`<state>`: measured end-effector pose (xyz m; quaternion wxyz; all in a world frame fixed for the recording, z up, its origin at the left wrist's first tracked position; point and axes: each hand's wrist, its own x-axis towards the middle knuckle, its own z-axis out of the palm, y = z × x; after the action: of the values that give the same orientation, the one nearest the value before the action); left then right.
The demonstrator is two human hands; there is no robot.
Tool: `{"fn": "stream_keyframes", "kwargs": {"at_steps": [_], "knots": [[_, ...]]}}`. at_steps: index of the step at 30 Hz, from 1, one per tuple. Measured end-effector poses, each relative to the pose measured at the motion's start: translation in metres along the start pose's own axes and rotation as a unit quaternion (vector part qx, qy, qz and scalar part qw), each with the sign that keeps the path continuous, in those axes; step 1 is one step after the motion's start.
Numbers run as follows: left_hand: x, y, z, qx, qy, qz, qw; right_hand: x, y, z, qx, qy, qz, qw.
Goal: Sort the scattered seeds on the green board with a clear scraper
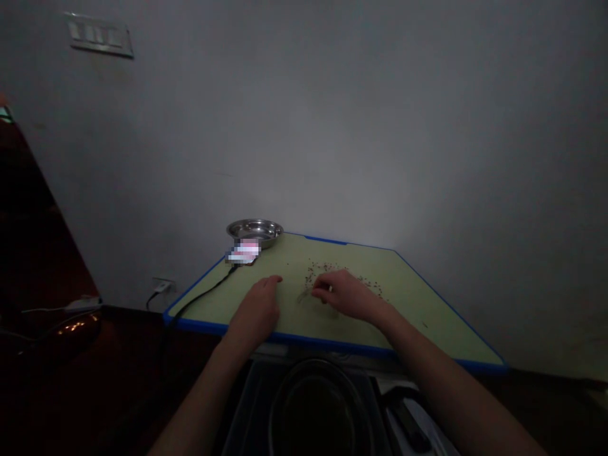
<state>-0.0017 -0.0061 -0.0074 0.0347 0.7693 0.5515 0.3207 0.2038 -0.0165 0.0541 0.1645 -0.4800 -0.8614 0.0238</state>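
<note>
Scattered small dark specks (325,265), reddish-brown to nearly black, lie on a pale green tabletop (427,294) with a blue border, in a loose band just beyond your right hand (342,294) and out to its right. That hand's thumb and fingertips curl toward one another beside the band's left end; a thin, pale, blurred streak (304,295) lies at their tips, and you cannot tell whether they grip it. Your left hand (259,304) is near the table's front, its fingers partly bent and one digit pointing right, apart from the specks; whether it holds anything cannot be told. The blue front edge passes just below both hands, while the back edge meets a plain grey wall (304,126). Your widest room is rightward, where the green surface runs to the slanting right edge, with one tiny dark fleck (425,325) on it. At the back left corner are a shiny round steel bowl (256,231) and a bright-screened, pixelated device (244,253), its black cable (204,293) trailing over the table's front left corner.
</note>
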Motion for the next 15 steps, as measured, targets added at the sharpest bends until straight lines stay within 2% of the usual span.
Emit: {"fn": "stream_keyframes", "kwargs": {"at_steps": [2,5,11,15], "knots": [[0.000,0.001,-0.001,-0.007,0.008,-0.008,1.000,0.008,-0.006,0.007,-0.004,-0.009,-0.007,1.000],[-0.001,0.002,-0.002,-0.010,0.006,-0.017,1.000,0.024,-0.003,0.014,-0.025,-0.016,0.005,1.000],[-0.002,0.005,-0.005,-0.024,0.005,-0.020,1.000,0.055,0.025,0.019,-0.083,-0.017,0.076,0.993],[-0.004,0.005,-0.005,-0.016,-0.008,-0.029,0.999,0.063,0.039,0.016,-0.107,-0.019,0.106,0.988]]}}
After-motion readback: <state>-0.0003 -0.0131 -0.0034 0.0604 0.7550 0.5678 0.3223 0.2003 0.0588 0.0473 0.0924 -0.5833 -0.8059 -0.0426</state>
